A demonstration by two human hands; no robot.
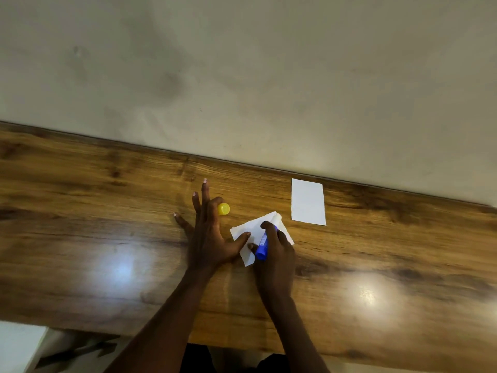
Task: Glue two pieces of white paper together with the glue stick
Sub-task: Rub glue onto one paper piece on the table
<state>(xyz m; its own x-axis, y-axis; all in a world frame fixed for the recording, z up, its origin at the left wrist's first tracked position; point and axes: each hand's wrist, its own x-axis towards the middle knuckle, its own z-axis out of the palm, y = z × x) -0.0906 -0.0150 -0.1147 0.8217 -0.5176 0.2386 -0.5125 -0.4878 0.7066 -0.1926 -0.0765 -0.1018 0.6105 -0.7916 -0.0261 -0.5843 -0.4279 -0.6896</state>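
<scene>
A small white paper (248,229) lies tilted on the wooden table (107,211). My right hand (277,254) grips a blue glue stick (262,244) with its pale tip pressed on the paper's far corner. My left hand (208,232) lies flat with fingers spread, its thumb resting on the paper's left edge. The yellow cap (224,209) sits on the table just beside my left index finger. A second white paper (308,201) lies flat to the right, near the table's far edge, apart from both hands.
A pale wall (242,76) rises directly behind the table's far edge. Bright light reflections show on the tabletop to the left and right of my arms. The near edge of the table runs below my forearms.
</scene>
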